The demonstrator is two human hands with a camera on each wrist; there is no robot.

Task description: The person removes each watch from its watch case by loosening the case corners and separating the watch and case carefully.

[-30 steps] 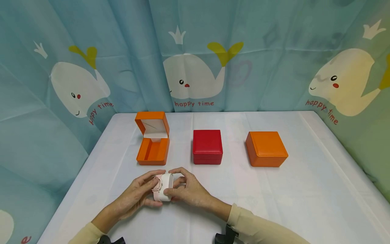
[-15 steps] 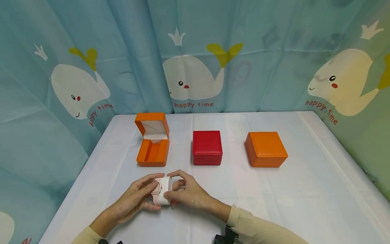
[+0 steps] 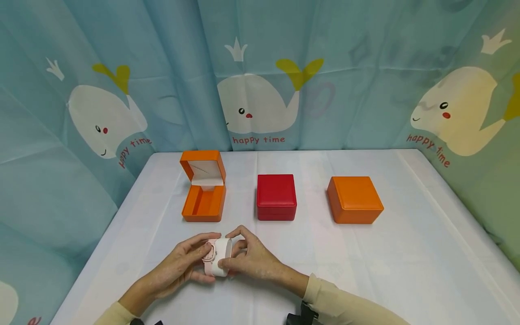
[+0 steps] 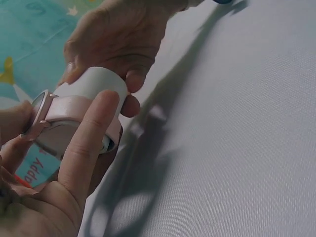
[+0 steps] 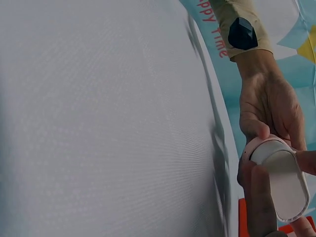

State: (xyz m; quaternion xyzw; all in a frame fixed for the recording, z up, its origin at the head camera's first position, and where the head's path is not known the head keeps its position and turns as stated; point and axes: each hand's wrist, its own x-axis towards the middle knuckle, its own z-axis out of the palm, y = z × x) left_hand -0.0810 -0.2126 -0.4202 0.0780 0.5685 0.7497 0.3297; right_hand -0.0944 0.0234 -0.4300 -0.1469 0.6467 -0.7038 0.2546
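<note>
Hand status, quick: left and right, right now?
Left hand: closed, holding the pink watch, thumb on its face.
Right hand: closed, pinching the white holder that the watch is wrapped around.

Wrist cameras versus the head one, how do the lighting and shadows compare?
Head view: bright, fairly even light, a soft shadow along the left of the red box; left wrist: dimmer, a long dark shadow on the white cloth near the pink watch; right wrist: also dim, the cloth looking grey.
</note>
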